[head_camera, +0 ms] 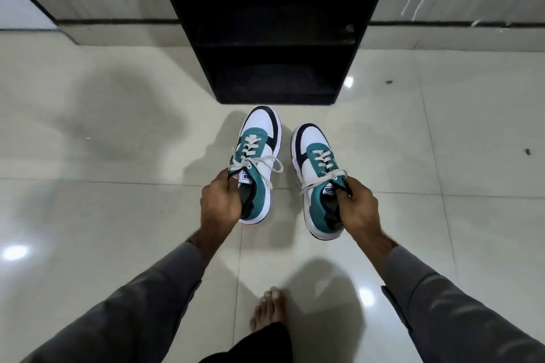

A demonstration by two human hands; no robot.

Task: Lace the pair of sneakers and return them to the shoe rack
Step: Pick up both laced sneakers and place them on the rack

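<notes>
Two white, teal and black sneakers with cream laces tied in bows are held above the tiled floor, toes pointing away from me. My left hand [221, 200] grips the left sneaker [259, 153] at its tongue and collar. My right hand [358, 206] pinches the right sneaker [317, 168] at the inner collar near its tongue. The black shoe rack [274, 38] stands straight ahead, its lower shelves dark, with the sneaker toes just short of its base.
Glossy cream floor tiles [118, 156] spread all around. A pale wall with a dark skirting line [118, 22] runs behind the rack. My bare foot [269, 309] stands on the floor below the sneakers. Grey sleeves cover both forearms.
</notes>
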